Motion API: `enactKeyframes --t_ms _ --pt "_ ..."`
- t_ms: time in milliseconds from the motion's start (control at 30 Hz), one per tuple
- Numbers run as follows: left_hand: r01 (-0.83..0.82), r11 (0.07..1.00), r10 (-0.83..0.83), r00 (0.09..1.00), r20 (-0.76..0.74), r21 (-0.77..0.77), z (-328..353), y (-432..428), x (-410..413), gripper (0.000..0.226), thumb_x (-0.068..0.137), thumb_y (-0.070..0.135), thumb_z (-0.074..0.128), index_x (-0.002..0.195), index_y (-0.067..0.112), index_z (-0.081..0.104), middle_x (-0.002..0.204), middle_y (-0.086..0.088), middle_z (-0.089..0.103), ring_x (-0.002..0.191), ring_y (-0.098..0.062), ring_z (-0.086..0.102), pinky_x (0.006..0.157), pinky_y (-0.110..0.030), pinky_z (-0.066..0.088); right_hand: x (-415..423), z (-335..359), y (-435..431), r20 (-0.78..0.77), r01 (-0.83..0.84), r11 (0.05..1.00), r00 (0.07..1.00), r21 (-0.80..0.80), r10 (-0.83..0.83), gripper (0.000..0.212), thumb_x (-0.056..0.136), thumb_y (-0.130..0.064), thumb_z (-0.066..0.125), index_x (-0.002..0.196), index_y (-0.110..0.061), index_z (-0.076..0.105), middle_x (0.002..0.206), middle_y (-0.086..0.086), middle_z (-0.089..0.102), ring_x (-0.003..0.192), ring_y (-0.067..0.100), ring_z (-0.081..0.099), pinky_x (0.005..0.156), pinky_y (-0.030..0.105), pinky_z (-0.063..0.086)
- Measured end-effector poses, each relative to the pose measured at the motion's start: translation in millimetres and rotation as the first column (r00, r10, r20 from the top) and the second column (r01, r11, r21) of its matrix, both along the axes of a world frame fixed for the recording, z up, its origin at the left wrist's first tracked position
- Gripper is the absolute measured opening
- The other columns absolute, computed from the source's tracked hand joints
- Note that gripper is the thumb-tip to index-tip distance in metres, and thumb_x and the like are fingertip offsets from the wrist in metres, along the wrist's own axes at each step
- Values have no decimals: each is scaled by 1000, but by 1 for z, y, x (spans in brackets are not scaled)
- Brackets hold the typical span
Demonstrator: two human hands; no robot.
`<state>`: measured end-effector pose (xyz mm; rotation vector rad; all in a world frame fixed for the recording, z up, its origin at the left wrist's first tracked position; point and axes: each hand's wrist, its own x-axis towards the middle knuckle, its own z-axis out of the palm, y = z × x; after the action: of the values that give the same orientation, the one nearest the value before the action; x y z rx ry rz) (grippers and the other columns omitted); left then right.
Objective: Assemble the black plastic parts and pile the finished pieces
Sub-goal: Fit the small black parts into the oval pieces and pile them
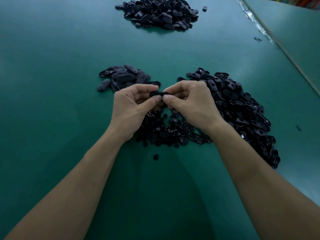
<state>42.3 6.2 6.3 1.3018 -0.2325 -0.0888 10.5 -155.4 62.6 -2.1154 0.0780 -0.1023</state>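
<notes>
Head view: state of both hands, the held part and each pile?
Oval part: held between both hands.
Left hand: pinching its left end.
Right hand: pinching its right end.
Small left pile: loose.
Long right pile: loose.
Round-piece heap: below the hands.
Far pile: untouched.

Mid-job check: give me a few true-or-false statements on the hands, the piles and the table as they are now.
1. The left hand and right hand pinch one black part. True.
2. The work surface is red. False: the table is green.
3. Small round parts lie beneath the hands. True.
4. The piles beside the hands match in size. False: the right pile outsizes the left pile.
5. A far pile lies apart from the others. True.
</notes>
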Motion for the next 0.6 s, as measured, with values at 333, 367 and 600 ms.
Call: enactKeyframes --t_ms 333,367,600 --pt "19 1000 -18 1000 -24 17 0 0 0 22 81 -4 76 95 13 72 80 0 78 71 -11 73 69 -19 57 2 5 0 36 -11 993 999 -121 16 5 83 -14 77 85 -17 74 75 -8 72 68 1 68 68 19 57" --pt "16 1000 -16 1000 -23 22 1 -1 0 23 82 -5 75 95 13 72 79 1 78 70 -10 73 68 -19 57 2 5 1 43 1 991 999 -131 5 5 82 -14 77 84 -18 74 74 -8 72 66 0 67 67 19 56" --pt "-1 1000 2 999 -41 25 2 -2 -1 21 80 -6 76 92 11 73 78 -3 77 70 -15 74 70 -23 59 3 3 0 27 13 994 1000 -108 -11 5 82 -14 78 83 -18 75 73 -8 72 64 -1 67 65 17 54"
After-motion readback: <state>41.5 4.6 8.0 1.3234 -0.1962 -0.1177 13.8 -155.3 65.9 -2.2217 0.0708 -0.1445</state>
